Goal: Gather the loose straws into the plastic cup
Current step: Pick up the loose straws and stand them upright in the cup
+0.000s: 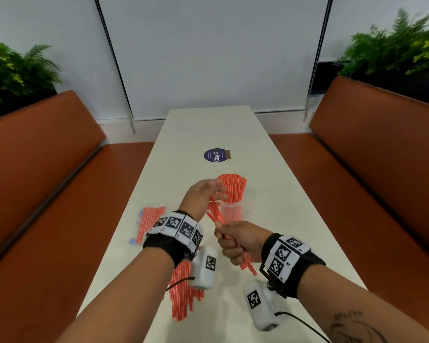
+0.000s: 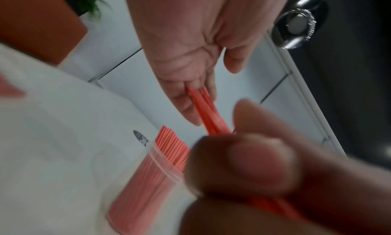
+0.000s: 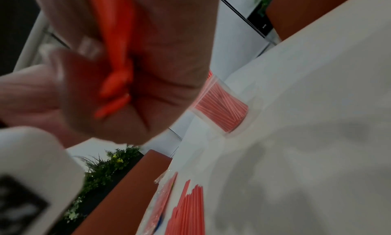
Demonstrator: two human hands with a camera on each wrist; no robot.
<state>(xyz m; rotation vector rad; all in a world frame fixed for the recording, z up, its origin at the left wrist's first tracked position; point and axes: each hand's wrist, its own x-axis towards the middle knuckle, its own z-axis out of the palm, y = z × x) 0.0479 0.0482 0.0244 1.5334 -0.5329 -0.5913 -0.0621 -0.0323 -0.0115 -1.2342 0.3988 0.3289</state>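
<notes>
A clear plastic cup [image 1: 231, 211] [image 3: 222, 108] stands on the white table [image 1: 270, 194], packed with upright red straws [image 1: 233, 186]. Just in front of it, my right hand [image 1: 234, 241] [image 3: 127, 88] grips a bundle of red straws [image 1: 214, 212] in a fist, held slanted above the table. The straight fingers of my left hand [image 1: 207, 193] [image 2: 196, 94] touch the bundle's upper ends beside the cup. A pile of loose straws [image 1: 183, 288] [image 3: 186, 210] lies on the table under my left wrist.
A clear plastic packet of straws [image 1: 149, 224] lies at the table's left edge. A round dark sticker [image 1: 215, 154] sits beyond the cup. Orange benches [image 1: 47, 169] flank the table, with plants [image 1: 394, 45] behind them.
</notes>
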